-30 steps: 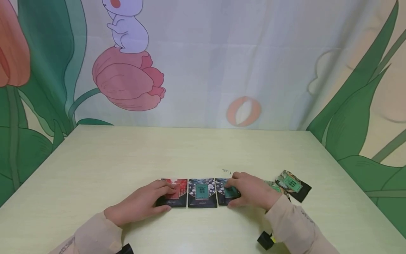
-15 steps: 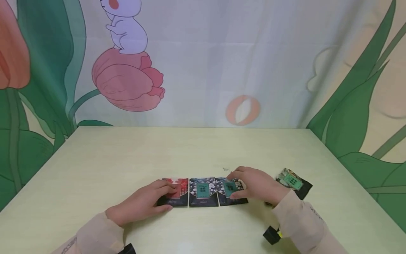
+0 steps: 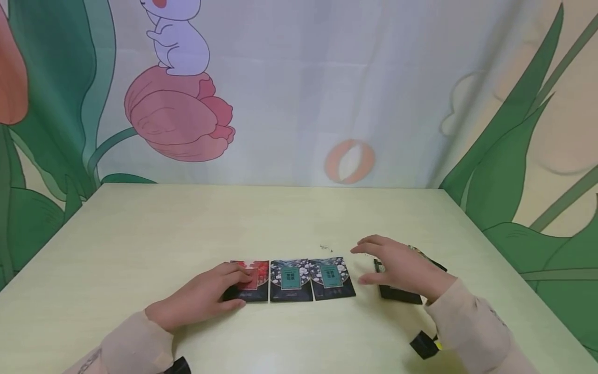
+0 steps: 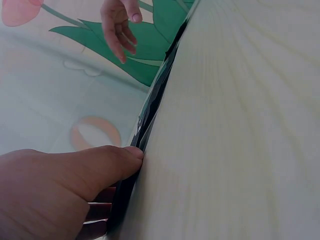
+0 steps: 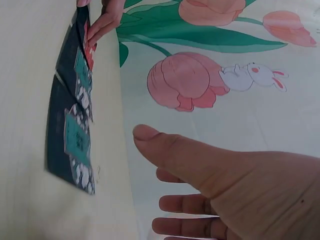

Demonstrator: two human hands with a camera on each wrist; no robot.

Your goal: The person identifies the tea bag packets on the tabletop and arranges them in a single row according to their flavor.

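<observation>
Three flat packets lie side by side in a row on the table: a red-and-black packet (image 3: 262,280), a flowered dark packet with a teal label (image 3: 291,280) and a matching packet (image 3: 332,277), slightly tilted, at the right end. My left hand (image 3: 201,297) rests on the left part of the red packet, its thumb at the near edge. Over the table to the right of the row, my right hand (image 3: 403,267) is raised with its fingers spread and holds nothing. Below it, a dark packet (image 3: 401,295) is partly hidden by the hand.
Behind the right hand, another packet (image 3: 427,256) shows only its far edge. Small dark specks (image 3: 325,248) mark the pale table (image 3: 261,218) beyond the row. A black block (image 3: 424,345) hangs at the right wrist. A flower-print curtain (image 3: 280,104) stands behind the table.
My right hand has let go of the right-end packet and moved right, over the dark packet. The right-end packet now lies fully uncovered. My left hand stays on the red packet.
</observation>
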